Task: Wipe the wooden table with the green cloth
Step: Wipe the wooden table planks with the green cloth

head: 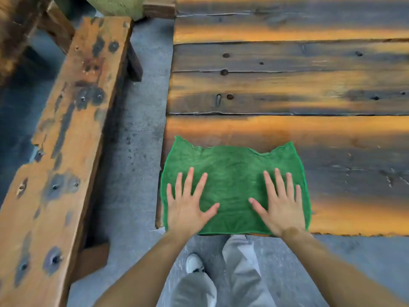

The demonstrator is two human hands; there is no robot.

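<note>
The green cloth (pixel 232 173) lies spread flat on the near left corner of the wooden table (pixel 287 85), whose planks are dark with orange streaks. My left hand (pixel 188 202) presses flat on the cloth's left part, fingers spread. My right hand (pixel 281 202) presses flat on its right part, fingers spread too. Neither hand grips the cloth; both palms rest on top of it. The cloth's near edge lines up with the table's front edge.
A long wooden bench (pixel 66 140) with dark stains and bolts runs along the left, separated from the table by a strip of grey concrete floor (pixel 137 129). My legs and a white shoe (pixel 194 262) stand below the table's front edge.
</note>
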